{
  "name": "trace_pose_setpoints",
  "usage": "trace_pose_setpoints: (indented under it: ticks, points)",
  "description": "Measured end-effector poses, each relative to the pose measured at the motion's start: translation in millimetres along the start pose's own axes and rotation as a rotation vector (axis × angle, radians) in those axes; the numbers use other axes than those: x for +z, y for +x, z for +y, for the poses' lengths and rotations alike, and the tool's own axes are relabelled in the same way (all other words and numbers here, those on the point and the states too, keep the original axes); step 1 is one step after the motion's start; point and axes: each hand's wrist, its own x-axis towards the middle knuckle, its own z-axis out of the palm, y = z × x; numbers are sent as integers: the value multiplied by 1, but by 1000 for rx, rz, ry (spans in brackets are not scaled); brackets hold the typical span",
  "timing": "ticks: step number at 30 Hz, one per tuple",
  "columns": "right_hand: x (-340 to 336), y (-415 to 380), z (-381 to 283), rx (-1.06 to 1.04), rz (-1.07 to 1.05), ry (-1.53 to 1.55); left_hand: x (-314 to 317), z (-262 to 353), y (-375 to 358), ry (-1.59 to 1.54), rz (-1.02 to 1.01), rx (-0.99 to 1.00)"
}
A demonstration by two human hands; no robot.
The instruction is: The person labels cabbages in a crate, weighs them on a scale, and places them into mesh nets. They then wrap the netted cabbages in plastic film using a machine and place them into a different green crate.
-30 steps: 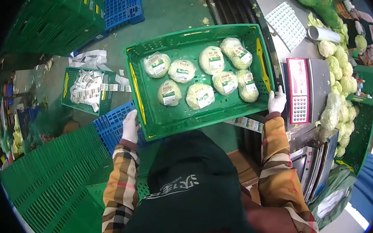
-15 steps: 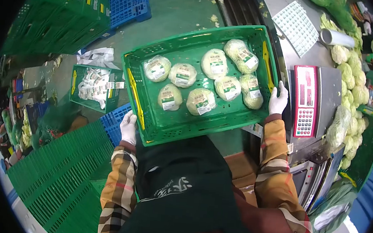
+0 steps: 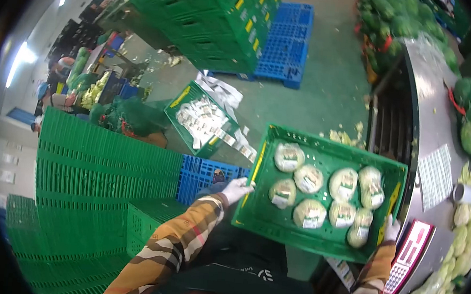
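Observation:
A green plastic crate point(image 3: 294, 241) with yellow end handles is held up in front of me. Several round, pale wrapped cabbages point(image 3: 308, 178) with printed labels lie spread over its bottom. My left hand point(image 3: 237, 190), in a white glove, grips the crate's left end. At the right end my right hand point(image 3: 391, 229), also white-gloved, is closed on the rim beside the yellow handle; part of its fingers is hidden behind the crate wall. Nearest to the right hand stands a red-and-white digital scale point(image 3: 408, 257) on the metal counter.
Tall stacks of green crates stand at the left point(image 3: 100, 175) and at the back on a blue pallet point(image 3: 287, 46). A smaller green crate point(image 3: 173, 110) holds label strips. Along the right runs a metal counter point(image 3: 424, 101) with loose cabbages point(image 3: 461, 234) and a label sheet point(image 3: 436, 175).
My view has swung left, so the crate appears lower and farther right, tilted the other way. Both hands still hold it, and the stacked crates now fill more of the view.

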Motion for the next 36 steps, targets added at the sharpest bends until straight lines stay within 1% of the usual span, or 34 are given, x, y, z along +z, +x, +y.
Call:
trace_pose_setpoints:
  ticks: [1, 2, 3, 4, 5, 6, 7, 8, 10, 12, 13, 14, 15, 16, 18, 19, 20, 21, 22, 24, 25, 26, 27, 28, 29, 30, 32, 33, 34, 35, 36]
  points:
    - [5, 3, 13, -52, 45, 59, -4, -11, 6, -101, -28, 13]
    - [-1, 3, 13, 45, 14, 61, -6, -3, 4, -148, -43, -44]
    - [-9, -10, -13, -15, 81, -170, -14, -17, 16, 45, -19, -33]
    - [-13, -7, 1, -75, 70, -137, -22, -10, 18, 31, -26, -13]
    - [-12, -7, 2, -51, 75, 98, -33, 6, 22, -5, 4, -32]
    - [-31, -23, -38, 95, -50, 127, -41, 22, 15, -53, 31, -68]
    - [-39, -39, -82, 149, -84, 233, -54, 43, 6, -146, 7, -48]
    - [-50, -48, -112, 165, -120, 195, -71, 69, 0, -244, -15, -23]
    - [-62, -62, -166, 145, -158, 239, -106, 121, -19, -276, 22, -21]
    - [-70, -75, -231, 71, -207, 185, -158, 142, -23, -230, 39, 66]
    - [-72, -80, -263, -27, -186, 198, -185, 156, -25, -185, 47, 168]
    - [-76, -78, -294, -11, -198, 170, -215, 173, -25, -139, 56, 265]
    - [-75, -86, -331, -45, -186, 160, -243, 191, -29, -158, 104, 264]
    - [-69, -94, -368, -85, -162, 164, -275, 212, -31, -149, 79, 310]
    - [-51, -113, -443, -148, -112, 174, -339, 234, -26, -348, -5, 437]
    - [-37, -126, -479, -183, -81, 193, -371, 250, -26, -352, -5, 510]
    - [-28, -161, -504, -213, -45, 221, -401, 252, -54, -348, -15, 598]
    - [-11, -174, -541, -242, -18, 253, -435, 264, -60, -362, -25, 636]
    - [3, -187, -576, -276, 1, 288, -468, 278, -65, -306, 14, 728]
    - [27, -196, -645, -334, 26, 352, -518, 318, -82, -441, -39, 783]
    - [37, -202, -675, -357, 33, 387, -543, 327, -88, -315, 36, 959]
    - [47, -206, -702, -384, 36, 430, -573, 338, -89, -262, -5, 1130]
    - [47, -209, -718, -405, 32, 483, -583, 345, -109, -99, 112, 1221]
    - [56, -213, -748, -443, 38, 524, -602, 361, -121, 51, 239, 1304]
    - [59, -211, -770, -475, 30, 566, -619, 370, -123, -1, 228, 1397]
    - [68, -210, -797, -507, 26, 609, -646, 375, -124, -87, 206, 1338]
    - [77, -205, -842, -567, 17, 687, -675, 393, -139, -482, 175, 1148]
    - [87, -201, -869, -605, 4, 730, -685, 403, -151, -488, 187, 1142]
    - [92, -203, -897, -665, -36, 790, -700, 409, -157, -568, 176, 1096]
    - [97, -205, -926, -723, -81, 850, -711, 418, -165, -651, 79, 1043]
    - [83, -194, -949, -438, -503, 1029, -721, 427, -173, -732, -18, 982]
